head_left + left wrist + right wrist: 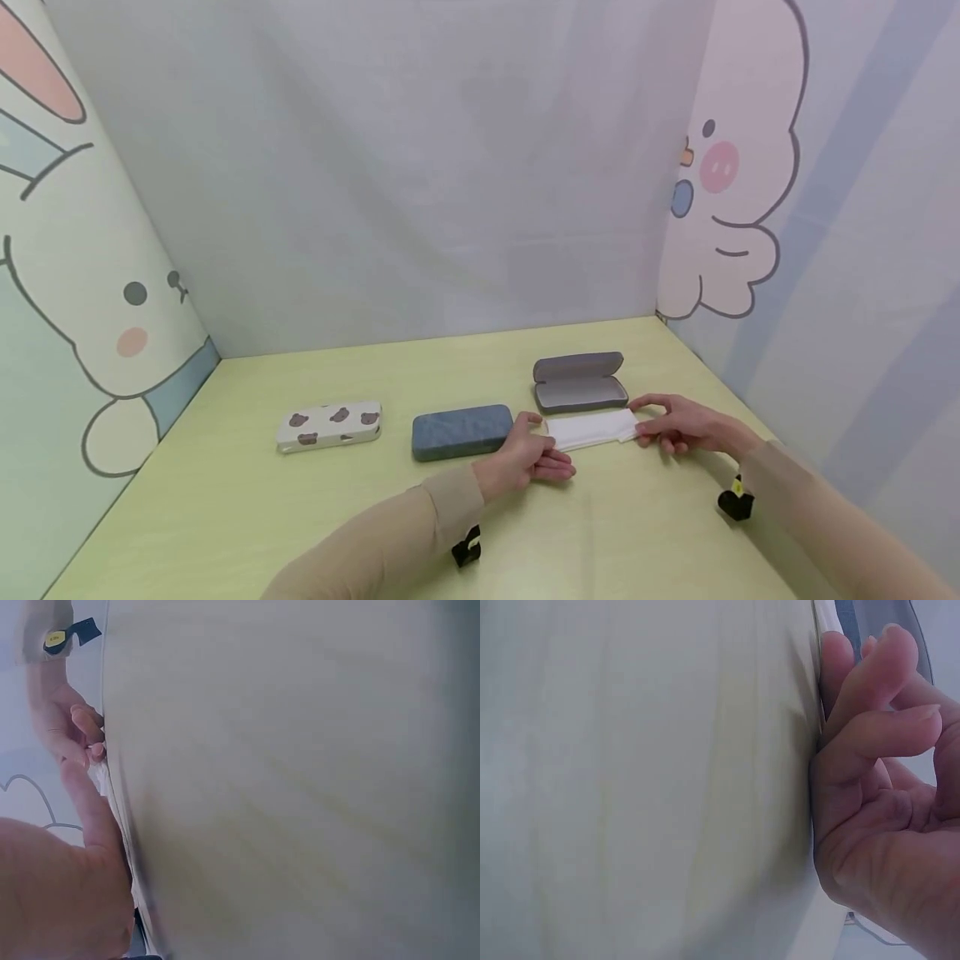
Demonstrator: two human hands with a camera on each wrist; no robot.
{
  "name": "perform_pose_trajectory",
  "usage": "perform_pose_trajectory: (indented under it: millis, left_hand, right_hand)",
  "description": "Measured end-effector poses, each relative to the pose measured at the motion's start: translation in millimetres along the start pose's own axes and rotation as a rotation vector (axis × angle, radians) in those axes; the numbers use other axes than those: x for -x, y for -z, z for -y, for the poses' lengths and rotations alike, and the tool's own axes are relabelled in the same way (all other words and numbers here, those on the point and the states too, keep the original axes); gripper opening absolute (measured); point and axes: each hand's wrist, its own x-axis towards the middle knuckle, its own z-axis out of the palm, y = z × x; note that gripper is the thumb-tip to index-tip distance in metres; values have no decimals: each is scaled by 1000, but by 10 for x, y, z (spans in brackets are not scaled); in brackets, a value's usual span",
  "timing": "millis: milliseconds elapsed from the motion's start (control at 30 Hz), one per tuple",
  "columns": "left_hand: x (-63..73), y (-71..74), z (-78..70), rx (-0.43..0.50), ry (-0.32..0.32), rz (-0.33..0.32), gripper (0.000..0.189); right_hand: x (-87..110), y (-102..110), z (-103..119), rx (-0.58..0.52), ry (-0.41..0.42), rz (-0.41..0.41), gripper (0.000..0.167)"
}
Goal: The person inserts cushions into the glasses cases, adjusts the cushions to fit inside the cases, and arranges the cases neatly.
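A folded white cloth (588, 428) lies on the table between my two hands, just in front of an opened grey glasses case (581, 392). With thumb and a finger, my right hand (678, 425) pinches the cloth's right end; its other fingers curl in. My left hand (521, 454) is at the cloth's left end, with thumb and index finger spread about the edge and the other fingers extended near the tabletop. The left wrist view shows the straight left thumb (90, 810) close to the cloth.
Left of the cloth lies a closed blue case (461, 432), right beside my left hand. Farther left is a closed white case (330, 426) with brown bear prints. Printed curtains (420, 167) stand behind and at both sides of the yellow-green table (247, 517).
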Motion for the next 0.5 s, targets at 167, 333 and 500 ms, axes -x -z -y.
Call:
perform_pose_trajectory:
  millis: [167,333,500]
  left_hand:
    - [-36,-19,6,-12,13,-12,56]
    - [-63,-51,13,-21,14,-47,50]
    - [-96,-87,2,-31,3,-83,36]
  right_hand:
    - [-20,-31,9,17,14,2,55]
    - [-39,-52,22,78,15,-37,50]
    - [-55,-60,42,155,11,-100,46]
